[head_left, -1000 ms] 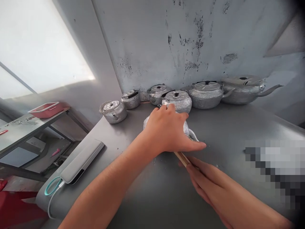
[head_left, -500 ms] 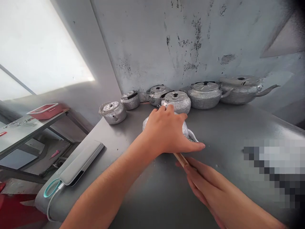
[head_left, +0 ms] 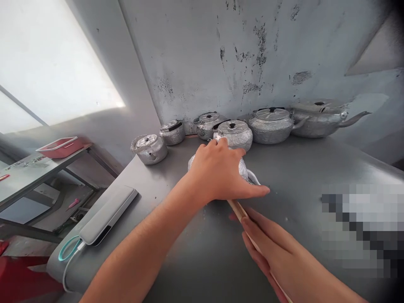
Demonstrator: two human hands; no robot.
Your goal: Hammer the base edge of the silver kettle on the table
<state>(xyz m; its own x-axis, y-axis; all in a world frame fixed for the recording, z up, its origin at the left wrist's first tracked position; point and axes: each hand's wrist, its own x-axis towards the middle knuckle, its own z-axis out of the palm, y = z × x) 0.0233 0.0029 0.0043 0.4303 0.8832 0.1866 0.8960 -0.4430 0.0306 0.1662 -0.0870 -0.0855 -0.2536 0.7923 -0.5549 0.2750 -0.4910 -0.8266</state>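
My left hand (head_left: 219,170) lies over a small silver kettle (head_left: 243,169) with a crinkled surface. Its fingers bend down across the far side, while the thumb sticks out to the right, above the spout (head_left: 254,178). Most of the kettle is hidden beneath this hand. In my right hand (head_left: 268,240) is a light wooden stick (head_left: 236,208), gripped along its length. The stick's far end meets the near side of the kettle below my left palm, and that end is hidden.
Several similar kettles stand along the wall, among them one with a black knob (head_left: 235,135) just behind and a large one (head_left: 315,122) at far right. A grey power bank (head_left: 109,216) with a cable lies on the table's left. Beyond is a side table with a pink basket (head_left: 61,147).
My right hand and the stick have shifted slightly to the left. My left hand and the kettle under it have moved only a touch the same way.
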